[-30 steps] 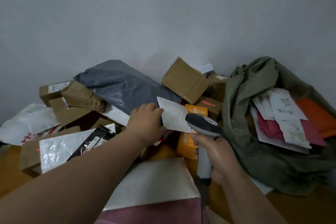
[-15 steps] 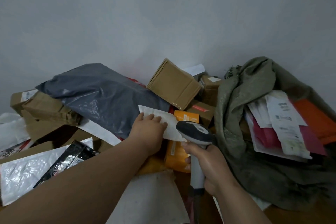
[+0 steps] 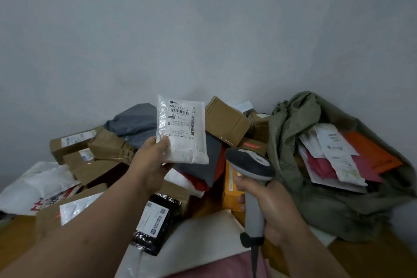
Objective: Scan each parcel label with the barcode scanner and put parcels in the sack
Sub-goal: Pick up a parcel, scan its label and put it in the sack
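My left hand (image 3: 150,165) pinches a small white padded parcel (image 3: 182,131) by its lower left corner and holds it upright above the pile, its printed barcode label facing me. My right hand (image 3: 268,207) grips the grey handle of the barcode scanner (image 3: 249,162), whose dark head sits just right of and below the parcel. The olive-green sack (image 3: 291,142) lies open at the right, with several labelled mailers inside, among them an orange one (image 3: 370,153).
A heap of parcels fills the middle and left: brown cartons (image 3: 225,122), a grey poly bag (image 3: 133,122), a black labelled pouch (image 3: 155,221), an orange box (image 3: 231,185), white bags (image 3: 33,185). A white and pink mailer (image 3: 198,248) lies nearest me. A plain wall stands behind.
My left hand has lifted the white parcel out of the pile and turned it so the label faces me. The scanner has stayed beside it at the right.
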`<move>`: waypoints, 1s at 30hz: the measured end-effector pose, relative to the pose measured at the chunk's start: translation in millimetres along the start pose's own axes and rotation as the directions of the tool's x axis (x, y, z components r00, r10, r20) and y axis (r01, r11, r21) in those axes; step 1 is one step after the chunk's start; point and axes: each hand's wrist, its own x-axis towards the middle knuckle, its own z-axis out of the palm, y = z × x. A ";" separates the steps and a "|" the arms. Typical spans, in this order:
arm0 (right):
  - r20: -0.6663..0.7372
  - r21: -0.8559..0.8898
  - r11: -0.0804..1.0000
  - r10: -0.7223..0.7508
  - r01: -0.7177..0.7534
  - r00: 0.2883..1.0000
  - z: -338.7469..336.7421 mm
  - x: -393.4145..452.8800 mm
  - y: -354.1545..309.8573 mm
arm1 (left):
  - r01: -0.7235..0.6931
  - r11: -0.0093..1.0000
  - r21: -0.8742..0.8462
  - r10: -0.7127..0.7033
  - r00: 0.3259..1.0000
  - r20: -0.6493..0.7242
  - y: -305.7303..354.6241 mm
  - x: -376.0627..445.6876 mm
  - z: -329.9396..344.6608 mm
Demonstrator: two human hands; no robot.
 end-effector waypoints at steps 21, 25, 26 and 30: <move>0.195 -0.014 0.987 -0.152 0.158 0.969 106.6 -157.5 9.0 | -0.187 0.921 0.341 0.184 0.982 0.042 44.4 -130.3 -149.3; 0.188 0.115 0.988 -0.124 0.104 0.974 106.0 -160.4 2.4 | -0.167 0.933 0.320 0.160 0.986 0.047 32.7 -137.8 -140.6; 0.198 0.107 0.988 -0.130 0.110 0.971 104.6 -161.5 1.0 | -0.165 0.937 0.308 0.158 0.986 0.046 29.4 -139.4 -137.9; 0.231 0.066 0.991 -0.130 0.118 0.964 97.4 -165.3 -3.0 | -0.152 0.952 0.264 0.147 0.988 0.039 22.3 -147.7 -126.7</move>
